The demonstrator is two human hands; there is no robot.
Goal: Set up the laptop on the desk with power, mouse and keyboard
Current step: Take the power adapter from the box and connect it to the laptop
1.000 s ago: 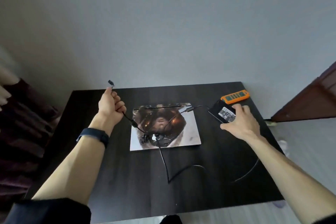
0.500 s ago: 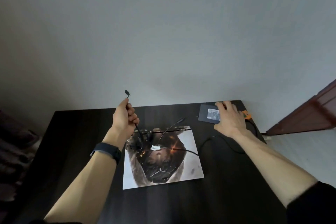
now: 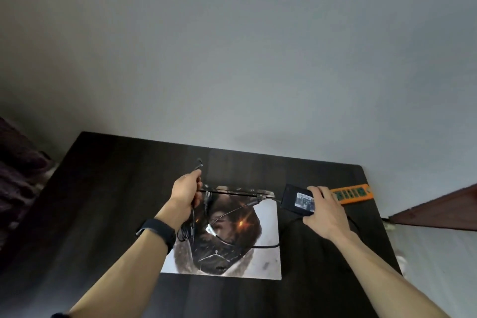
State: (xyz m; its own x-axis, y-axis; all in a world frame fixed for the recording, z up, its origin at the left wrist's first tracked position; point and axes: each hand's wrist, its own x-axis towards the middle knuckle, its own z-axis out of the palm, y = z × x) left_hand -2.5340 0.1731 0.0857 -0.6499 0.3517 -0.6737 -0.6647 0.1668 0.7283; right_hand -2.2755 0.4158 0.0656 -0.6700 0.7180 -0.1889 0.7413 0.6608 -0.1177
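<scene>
A closed laptop (image 3: 265,245) with a dark face picture on its lid lies flat in the middle of the dark desk (image 3: 108,214). My left hand (image 3: 186,188) grips the thin black charger cable (image 3: 193,217) just over the laptop's far left corner, and the cable's plug end (image 3: 199,162) sticks up above my fingers. The rest of the cable loops across the lid. My right hand (image 3: 325,212) holds the black power adapter (image 3: 296,199) by its right side, just off the laptop's far right corner.
An orange power strip (image 3: 352,193) lies at the desk's far right, behind my right hand. A grey wall rises straight behind the desk. A dark wooden panel (image 3: 438,212) stands at the right, and dark purple fabric (image 3: 18,162) at the left.
My right hand brought the adapter from the desk's far edge nearer the laptop's corner. The left hand, still holding the cable, dropped closer to the laptop. The view shifted too.
</scene>
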